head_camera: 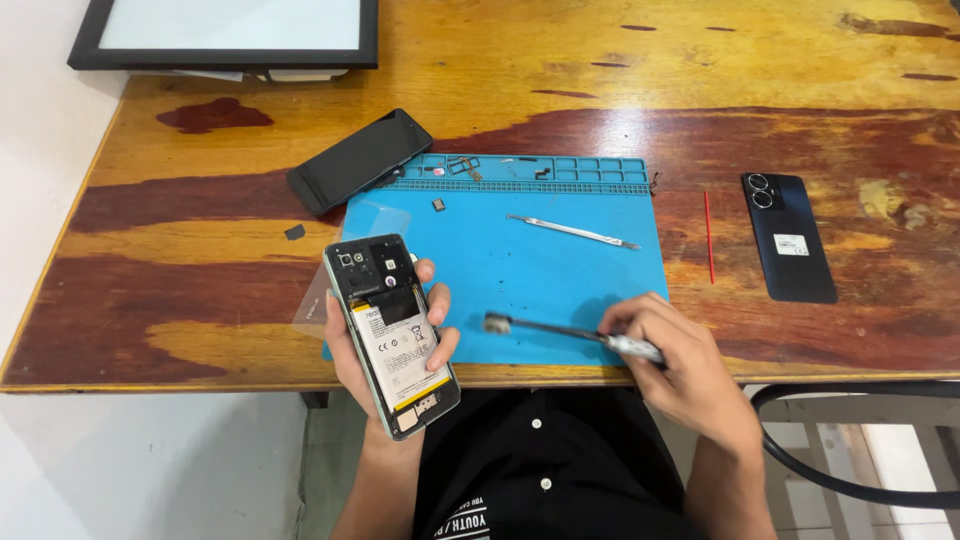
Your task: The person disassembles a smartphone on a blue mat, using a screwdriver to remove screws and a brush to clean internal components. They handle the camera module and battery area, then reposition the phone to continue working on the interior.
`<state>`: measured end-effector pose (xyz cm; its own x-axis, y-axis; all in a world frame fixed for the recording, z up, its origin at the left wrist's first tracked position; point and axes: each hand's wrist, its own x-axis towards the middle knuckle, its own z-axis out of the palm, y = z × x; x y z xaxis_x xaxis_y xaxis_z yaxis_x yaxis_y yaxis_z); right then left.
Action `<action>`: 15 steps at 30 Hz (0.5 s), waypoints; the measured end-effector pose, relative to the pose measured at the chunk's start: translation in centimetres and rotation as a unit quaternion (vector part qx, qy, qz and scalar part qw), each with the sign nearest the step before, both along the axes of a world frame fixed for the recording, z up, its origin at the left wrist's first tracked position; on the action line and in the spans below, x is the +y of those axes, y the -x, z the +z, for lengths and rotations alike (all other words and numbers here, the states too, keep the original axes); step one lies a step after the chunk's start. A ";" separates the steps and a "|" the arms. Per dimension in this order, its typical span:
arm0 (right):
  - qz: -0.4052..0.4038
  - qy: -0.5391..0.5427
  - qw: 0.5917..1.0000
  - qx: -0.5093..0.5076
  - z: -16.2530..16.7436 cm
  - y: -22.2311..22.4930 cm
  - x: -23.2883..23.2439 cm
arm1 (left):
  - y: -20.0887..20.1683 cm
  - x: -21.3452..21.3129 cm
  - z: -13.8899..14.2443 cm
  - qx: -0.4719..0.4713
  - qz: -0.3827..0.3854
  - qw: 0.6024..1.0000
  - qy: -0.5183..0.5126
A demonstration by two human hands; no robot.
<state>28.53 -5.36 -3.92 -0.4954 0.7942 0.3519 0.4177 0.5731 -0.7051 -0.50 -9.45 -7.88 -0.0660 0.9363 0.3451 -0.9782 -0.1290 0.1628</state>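
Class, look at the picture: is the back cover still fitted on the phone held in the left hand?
No: the phone in the left hand is open, with its battery and camera parts exposed.

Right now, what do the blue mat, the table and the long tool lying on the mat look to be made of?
Blue mat: likely silicone or rubber, matte, with moulded compartments. Table: wood, glossy varnish, worn in patches. Long tool: apparently metal, thin, silvery sheen.

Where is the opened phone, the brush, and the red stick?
opened phone [395,335], head view, on its battery.
brush [545,327], head view, on its shaft.
red stick [709,236], head view, on its middle.
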 end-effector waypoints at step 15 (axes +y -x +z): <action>-0.044 -0.013 0.998 -0.052 0.5 -0.2 0.5 | -0.1 0.0 0.0 -0.002 0.003 1.000 -0.001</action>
<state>28.74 -4.81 -3.43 -0.4597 0.8271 0.3234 0.5375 0.5490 -0.6401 -0.38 -9.42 -7.90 -0.0727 0.9352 0.3466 -0.9782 -0.1347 0.1583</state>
